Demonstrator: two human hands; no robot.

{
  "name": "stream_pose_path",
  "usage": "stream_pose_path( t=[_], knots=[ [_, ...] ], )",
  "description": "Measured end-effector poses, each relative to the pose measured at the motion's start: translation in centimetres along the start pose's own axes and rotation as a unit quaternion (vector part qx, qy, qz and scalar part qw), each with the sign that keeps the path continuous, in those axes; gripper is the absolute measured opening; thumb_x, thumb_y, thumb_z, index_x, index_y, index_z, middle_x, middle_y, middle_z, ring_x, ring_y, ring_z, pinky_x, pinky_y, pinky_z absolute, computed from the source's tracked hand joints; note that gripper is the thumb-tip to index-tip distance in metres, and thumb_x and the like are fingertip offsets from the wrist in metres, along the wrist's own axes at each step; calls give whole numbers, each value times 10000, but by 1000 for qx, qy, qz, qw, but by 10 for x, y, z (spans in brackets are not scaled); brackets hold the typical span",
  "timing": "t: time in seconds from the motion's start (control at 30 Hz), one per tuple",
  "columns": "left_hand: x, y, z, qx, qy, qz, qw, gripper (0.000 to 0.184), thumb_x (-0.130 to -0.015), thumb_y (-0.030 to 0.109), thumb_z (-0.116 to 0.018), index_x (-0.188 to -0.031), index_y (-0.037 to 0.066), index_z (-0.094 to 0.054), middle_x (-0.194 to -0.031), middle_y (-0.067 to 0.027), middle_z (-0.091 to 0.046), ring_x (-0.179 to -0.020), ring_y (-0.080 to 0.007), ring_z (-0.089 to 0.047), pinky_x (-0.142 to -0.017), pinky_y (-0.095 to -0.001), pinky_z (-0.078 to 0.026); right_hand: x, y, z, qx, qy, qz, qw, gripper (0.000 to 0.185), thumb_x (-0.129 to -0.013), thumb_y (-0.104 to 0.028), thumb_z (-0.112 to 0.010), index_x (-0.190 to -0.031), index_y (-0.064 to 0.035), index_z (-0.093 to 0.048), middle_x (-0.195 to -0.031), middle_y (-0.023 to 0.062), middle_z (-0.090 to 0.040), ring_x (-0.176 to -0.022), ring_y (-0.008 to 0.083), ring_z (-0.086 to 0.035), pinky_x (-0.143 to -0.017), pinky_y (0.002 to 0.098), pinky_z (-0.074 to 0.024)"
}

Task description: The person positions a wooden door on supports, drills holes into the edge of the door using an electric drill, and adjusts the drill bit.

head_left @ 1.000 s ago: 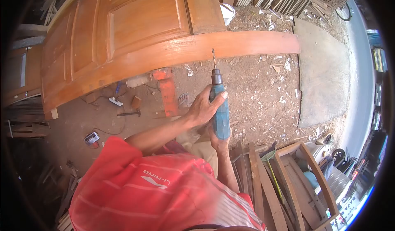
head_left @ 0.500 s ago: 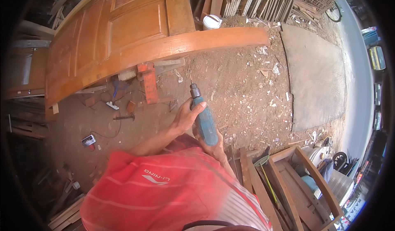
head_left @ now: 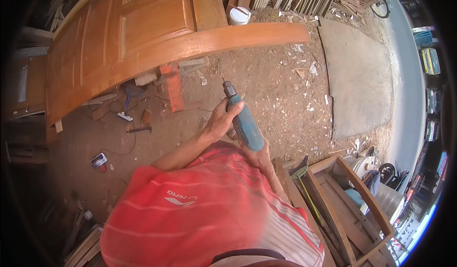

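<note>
A teal power drill [head_left: 247,126] with a dark chuck [head_left: 229,89] is held in front of my red shirt, its thin bit pointing away toward the wooden door. My left hand [head_left: 223,120] wraps the front of the drill body just behind the chuck, thumb on top. Beneath the rear end, my right hand [head_left: 258,156] grips the drill, with most of its fingers hidden by the tool. Beyond the bit lies the orange-brown panelled door [head_left: 154,29], flat and raised off the ground; the bit is apart from its near edge.
An orange support [head_left: 174,91] stands under the door. On the ground lie a hammer [head_left: 139,130], a cord and a small boxed device [head_left: 99,160]. A white bucket [head_left: 239,16] sits beyond the door. A wooden frame [head_left: 366,181] lies at right, near a flat sheet [head_left: 357,81].
The drill and both hands have shifted slightly right, with the chuck a little farther forward. My view has tilted, so the door and ground sit slightly higher.
</note>
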State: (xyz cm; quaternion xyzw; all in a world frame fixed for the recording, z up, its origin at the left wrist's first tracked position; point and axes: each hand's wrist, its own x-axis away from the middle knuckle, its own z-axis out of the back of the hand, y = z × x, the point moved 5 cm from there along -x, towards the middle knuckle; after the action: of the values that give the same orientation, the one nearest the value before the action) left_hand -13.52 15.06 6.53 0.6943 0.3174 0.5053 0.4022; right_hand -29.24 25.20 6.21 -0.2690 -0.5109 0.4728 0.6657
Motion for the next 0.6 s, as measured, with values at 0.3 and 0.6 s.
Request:
stream_pose_path(
  t=[0.3,0.6],
  knots=[
    [-22,24,1,54,94,-44,993,475,-1002,469,-630,-1147,18,-595,-1035,-54,-585,-984,-142,-537,-890,-313,-450,-60,10,30,56,-70,43,995,579,-786,-323,-823,-1277,-74,-643,-1153,207,-706,-1027,389,-694,-909,457,-545],
    [-17,48,-48,157,222,-104,957,458,-1010,462,-628,-1148,28,-586,-1037,-38,-572,-965,-117,-522,-885,-298,-448,-95,-30,100,-16,-184,139,973,587,-775,-296,-847,-1276,-55,-657,-1089,176,-750,-1049,307,-728,-912,428,-561]
  ],
)
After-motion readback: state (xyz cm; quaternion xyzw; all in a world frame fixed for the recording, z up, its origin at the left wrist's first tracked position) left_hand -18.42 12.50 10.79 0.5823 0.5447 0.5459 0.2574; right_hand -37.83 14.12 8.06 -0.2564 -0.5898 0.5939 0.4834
